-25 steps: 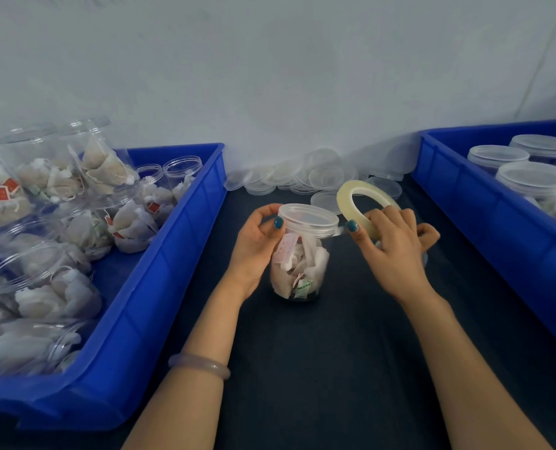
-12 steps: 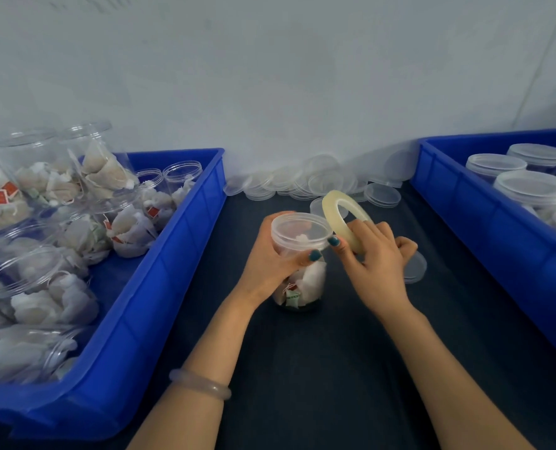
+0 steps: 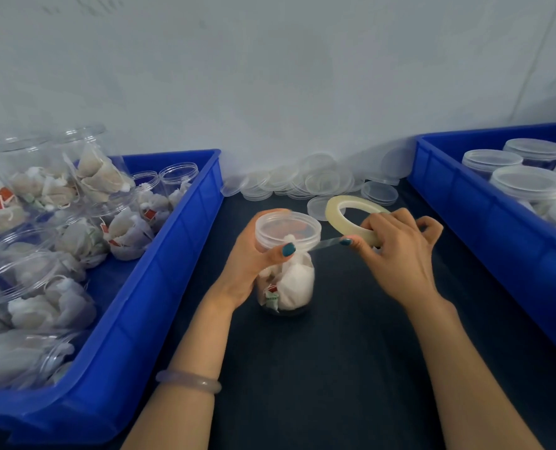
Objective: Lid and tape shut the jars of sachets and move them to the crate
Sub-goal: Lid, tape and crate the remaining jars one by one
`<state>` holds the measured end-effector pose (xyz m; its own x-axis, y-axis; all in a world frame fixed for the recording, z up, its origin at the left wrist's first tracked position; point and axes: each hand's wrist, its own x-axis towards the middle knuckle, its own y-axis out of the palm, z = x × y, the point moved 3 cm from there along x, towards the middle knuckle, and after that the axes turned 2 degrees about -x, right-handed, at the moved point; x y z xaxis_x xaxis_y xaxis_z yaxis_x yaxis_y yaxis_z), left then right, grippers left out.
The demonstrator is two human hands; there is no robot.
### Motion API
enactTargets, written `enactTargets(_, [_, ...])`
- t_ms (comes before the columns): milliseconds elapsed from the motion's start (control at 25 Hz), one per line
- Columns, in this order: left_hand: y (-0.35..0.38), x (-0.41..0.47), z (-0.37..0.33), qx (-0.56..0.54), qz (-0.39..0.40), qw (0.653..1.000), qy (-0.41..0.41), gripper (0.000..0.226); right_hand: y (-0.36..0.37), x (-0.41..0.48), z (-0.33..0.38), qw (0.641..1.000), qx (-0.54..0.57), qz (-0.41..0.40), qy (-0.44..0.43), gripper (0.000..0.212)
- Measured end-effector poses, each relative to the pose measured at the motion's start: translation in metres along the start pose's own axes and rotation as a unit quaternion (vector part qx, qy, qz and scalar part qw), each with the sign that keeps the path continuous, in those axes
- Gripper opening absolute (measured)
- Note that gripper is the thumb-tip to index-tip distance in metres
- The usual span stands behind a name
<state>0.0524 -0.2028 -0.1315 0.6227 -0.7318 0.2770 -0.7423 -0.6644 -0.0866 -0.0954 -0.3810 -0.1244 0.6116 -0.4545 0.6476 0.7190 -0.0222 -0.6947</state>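
A clear jar of white sachets [image 3: 289,284] stands on the dark table, its clear lid [image 3: 288,227] on top. My left hand [image 3: 254,258] grips the jar just under the lid, thumb pressed on the lid's side. My right hand [image 3: 396,251] holds a pale roll of clear tape [image 3: 351,212] to the jar's right. A short strip of tape [image 3: 325,244] runs from the roll to the lid's rim beside my left thumb.
A blue crate [image 3: 160,287] at left holds several unlidded jars of sachets. A second blue crate [image 3: 484,228] at right holds several lidded jars. Loose clear lids [image 3: 306,181] are piled along the wall behind the jar.
My left hand slid round the jar to grip it with the thumb in front. My right hand pulled the roll to the right, drawing out a strip of tape from the lid.
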Motion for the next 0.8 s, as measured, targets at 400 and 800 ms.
enactTargets(400, [0.016,-0.007,-0.004,0.051,0.132,0.99,-0.02,0.122,0.005,-0.002,0.015,0.988,0.153,0.017,-0.01,0.055])
enactTargets(800, [0.008,-0.001,0.002,0.077,0.015,0.997,0.005,0.093,0.008,-0.007,0.02,0.996,0.09,0.004,-0.014,0.054])
